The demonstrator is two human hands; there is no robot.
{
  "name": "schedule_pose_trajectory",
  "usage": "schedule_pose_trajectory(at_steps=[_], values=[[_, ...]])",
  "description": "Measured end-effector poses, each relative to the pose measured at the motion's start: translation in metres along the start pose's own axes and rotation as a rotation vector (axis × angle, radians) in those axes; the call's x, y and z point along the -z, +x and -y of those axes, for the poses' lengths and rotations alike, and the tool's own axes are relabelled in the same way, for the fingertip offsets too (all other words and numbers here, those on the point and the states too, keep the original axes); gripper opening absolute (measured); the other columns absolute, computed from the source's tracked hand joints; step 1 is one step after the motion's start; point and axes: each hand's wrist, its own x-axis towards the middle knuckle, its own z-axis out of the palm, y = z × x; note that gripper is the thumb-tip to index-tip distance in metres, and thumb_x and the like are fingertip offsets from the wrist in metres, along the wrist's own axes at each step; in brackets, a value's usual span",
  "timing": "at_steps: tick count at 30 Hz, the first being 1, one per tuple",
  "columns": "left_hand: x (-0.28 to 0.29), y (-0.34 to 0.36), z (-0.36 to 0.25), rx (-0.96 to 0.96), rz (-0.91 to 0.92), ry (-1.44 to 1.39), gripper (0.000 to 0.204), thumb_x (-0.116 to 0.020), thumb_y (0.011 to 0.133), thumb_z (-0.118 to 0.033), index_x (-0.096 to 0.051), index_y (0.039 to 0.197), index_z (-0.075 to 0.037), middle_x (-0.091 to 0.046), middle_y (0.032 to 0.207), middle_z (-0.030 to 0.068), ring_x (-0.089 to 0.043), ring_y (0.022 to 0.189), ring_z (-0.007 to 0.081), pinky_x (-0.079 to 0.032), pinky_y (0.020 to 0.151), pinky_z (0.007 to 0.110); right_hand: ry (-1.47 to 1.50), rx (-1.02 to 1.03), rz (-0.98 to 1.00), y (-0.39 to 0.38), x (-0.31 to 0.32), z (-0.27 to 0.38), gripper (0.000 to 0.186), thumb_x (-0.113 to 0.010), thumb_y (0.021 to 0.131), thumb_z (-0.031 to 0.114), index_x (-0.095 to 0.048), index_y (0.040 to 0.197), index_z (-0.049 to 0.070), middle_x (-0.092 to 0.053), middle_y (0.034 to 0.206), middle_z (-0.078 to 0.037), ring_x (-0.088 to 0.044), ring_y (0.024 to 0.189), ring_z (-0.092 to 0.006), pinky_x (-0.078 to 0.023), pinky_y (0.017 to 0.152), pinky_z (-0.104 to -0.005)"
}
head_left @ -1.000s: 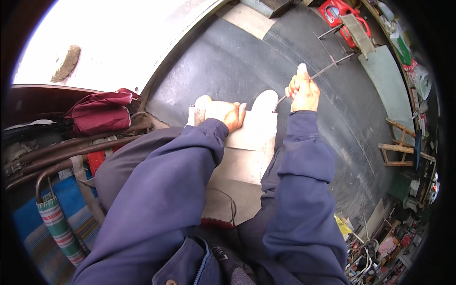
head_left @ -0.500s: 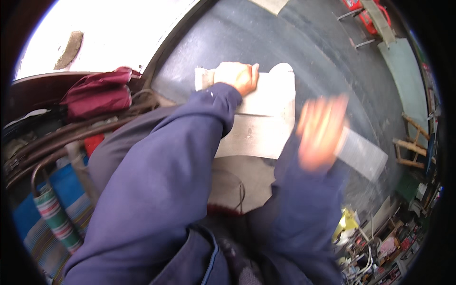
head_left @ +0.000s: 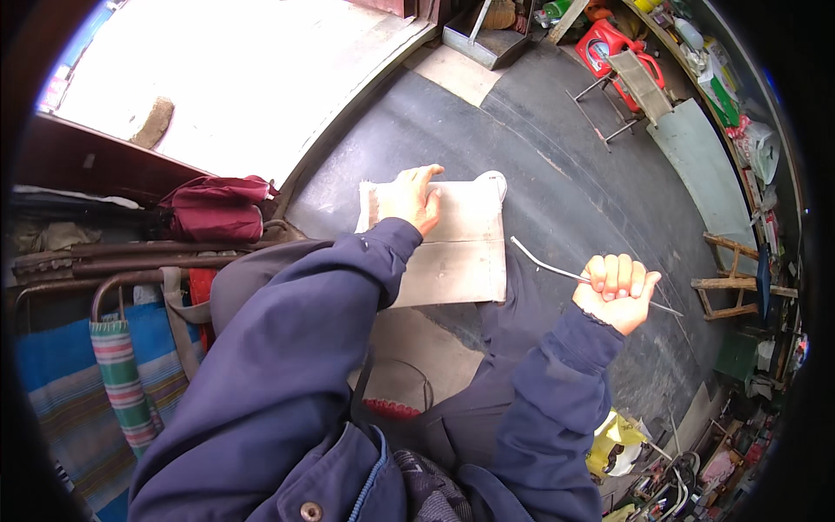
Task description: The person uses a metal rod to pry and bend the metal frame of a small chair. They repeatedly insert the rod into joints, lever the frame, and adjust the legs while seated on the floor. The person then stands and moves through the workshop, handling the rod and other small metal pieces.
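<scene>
My left hand (head_left: 409, 200) rests on a cream, rectangular piece of stiff material (head_left: 457, 270), fingers apart, index finger reaching toward its top edge. The piece lies across my legs, with a crease across it and frayed edges. A white rounded thing (head_left: 492, 180), partly hidden, shows behind its top right corner. To the right, my right hand (head_left: 617, 285) is closed round a thin metal rod (head_left: 541, 264), palm upward. The rod's bent end points up-left toward the cream piece, without touching it; its straight end sticks out to the right.
A maroon bag (head_left: 209, 209) and striped folding chair (head_left: 70, 374) are at my left. A metal dustpan (head_left: 483, 48), red jugs (head_left: 596, 48), a small folding stool (head_left: 639, 87), a wooden frame (head_left: 731, 278) and a pale panel (head_left: 696, 165) edge the dark floor (head_left: 557, 157).
My right hand has dropped from upper right to beside my right leg, turning palm up with the rod, after a blurred swing. My left hand's fingers have loosened and spread on the cream piece.
</scene>
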Motion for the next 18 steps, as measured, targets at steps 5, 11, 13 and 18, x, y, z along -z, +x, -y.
schedule_pose_trajectory(at_steps=[5,11,13,18], values=[[0.048,-0.039,-0.067,0.3,0.326,-0.744,0.041,-0.055,0.092,0.001,-0.057,0.133,-0.006,-0.067,0.104,0.0096,-0.063,0.087,0.0131,-0.05,0.077,0.028,0.178,-0.029,-0.044,-0.035,0.016,0.008,0.06,-0.032,0.109,0.05,-0.034,0.059,0.017,-0.027,0.052,0.004,-0.022,0.042,-0.012,-0.023,0.044,-0.0288],[0.1,-0.066,-0.128,0.134,0.471,-1.013,0.03,-0.06,0.095,-0.003,-0.061,0.125,-0.001,-0.068,0.102,0.0075,-0.065,0.084,0.0119,-0.052,0.075,0.026,0.131,-0.067,-0.174,-0.062,0.001,0.006,0.057,-0.034,0.109,0.048,-0.038,0.061,0.017,-0.028,0.051,0.004,-0.024,0.041,-0.0113,-0.023,0.043,-0.0283],[0.103,-0.067,-0.132,0.149,0.513,-1.156,0.023,-0.06,0.097,0.0,-0.062,0.12,0.0,-0.068,0.095,0.0049,-0.062,0.08,0.0105,-0.052,0.074,0.025,0.161,-0.104,-0.162,-0.066,-0.002,0.003,0.057,-0.035,0.109,0.047,-0.038,0.061,0.017,-0.029,0.051,0.004,-0.024,0.041,-0.0111,-0.023,0.043,-0.0284],[0.101,-0.068,-0.128,0.211,0.58,-1.233,0.011,-0.059,0.098,-0.001,-0.064,0.109,0.001,-0.068,0.09,0.005,-0.064,0.079,0.0106,-0.052,0.075,0.025,0.156,-0.103,-0.243,-0.066,0.002,-0.006,0.049,-0.042,0.107,0.037,-0.042,0.064,0.013,-0.031,0.051,0.003,-0.025,0.044,-0.0117,-0.024,0.045,-0.029]])
